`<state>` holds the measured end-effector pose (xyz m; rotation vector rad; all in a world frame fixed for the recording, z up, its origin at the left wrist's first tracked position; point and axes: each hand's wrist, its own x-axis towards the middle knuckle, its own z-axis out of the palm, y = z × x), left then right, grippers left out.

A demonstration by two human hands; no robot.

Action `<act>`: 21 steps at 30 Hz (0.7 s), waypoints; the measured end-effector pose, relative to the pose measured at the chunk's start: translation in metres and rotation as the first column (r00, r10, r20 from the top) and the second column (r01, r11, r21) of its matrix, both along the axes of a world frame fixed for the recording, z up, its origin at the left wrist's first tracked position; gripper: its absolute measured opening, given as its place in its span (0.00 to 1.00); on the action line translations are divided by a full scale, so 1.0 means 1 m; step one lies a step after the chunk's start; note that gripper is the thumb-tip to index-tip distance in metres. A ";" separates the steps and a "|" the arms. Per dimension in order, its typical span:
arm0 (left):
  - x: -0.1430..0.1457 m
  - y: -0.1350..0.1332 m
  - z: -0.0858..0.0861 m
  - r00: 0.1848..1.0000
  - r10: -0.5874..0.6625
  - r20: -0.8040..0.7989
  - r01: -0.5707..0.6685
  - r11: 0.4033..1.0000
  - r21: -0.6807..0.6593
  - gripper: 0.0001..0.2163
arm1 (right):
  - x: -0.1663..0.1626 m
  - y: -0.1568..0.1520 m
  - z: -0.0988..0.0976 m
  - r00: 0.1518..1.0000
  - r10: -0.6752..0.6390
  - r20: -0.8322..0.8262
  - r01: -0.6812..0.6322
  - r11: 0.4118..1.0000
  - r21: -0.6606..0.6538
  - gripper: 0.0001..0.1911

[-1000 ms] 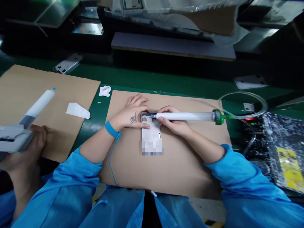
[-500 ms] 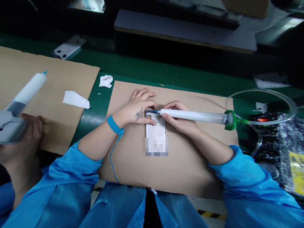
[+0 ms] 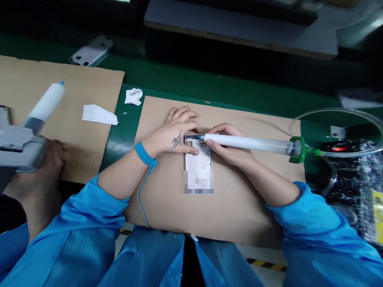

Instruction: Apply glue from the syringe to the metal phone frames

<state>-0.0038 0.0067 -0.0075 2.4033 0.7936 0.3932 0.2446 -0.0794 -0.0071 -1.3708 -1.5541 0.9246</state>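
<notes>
Well, the phone frame [image 3: 199, 162] lay flat on the cardboard sheet [image 3: 167, 191] in front of me, a blocky blur covering its lower end. My left hand [image 3: 176, 135] gripped its upper left corner, the thumb across its face and the forefinger bent at the top edge, while the other fingers spread out over the cardboard. In my right hand [image 3: 231, 150] I pinched the white syringe [image 3: 254, 144] near its front, between thumb and fingers, the barrel slanting off to the right above my wrist. Its blue tip [image 3: 199, 137] pointed in over the top of the frame; whether it touched the surface I couldn't tell. At the back end sat a green cap [image 3: 297, 149], and from it a clear tube [image 3: 329, 110] looped near a red light [image 3: 339, 149]. A blue strap [image 3: 144, 154] circled my left wrist. To my left, a co-worker's hand [image 3: 50, 161] was at a grey dispenser [image 3: 24, 147] over another cardboard sheet [image 3: 89, 155], where a strip of white paper [image 3: 98, 114] lay. Crumpled paper [image 3: 133, 96] rested on the green table [image 3: 239, 92] between the two sheets.
</notes>
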 end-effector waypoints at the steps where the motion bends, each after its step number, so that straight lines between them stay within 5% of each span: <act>1: 0.000 0.000 0.000 1.000 0.001 0.001 -0.001 1.000 -0.004 0.35 | 0.000 0.000 0.000 1.000 0.002 -0.003 -0.002 1.000 -0.001 0.20; 21: 0.002 0.000 0.000 0.999 0.004 0.042 -0.003 1.000 -0.018 0.40 | 0.001 0.000 -0.002 0.997 -0.029 0.066 0.028 0.999 0.015 0.18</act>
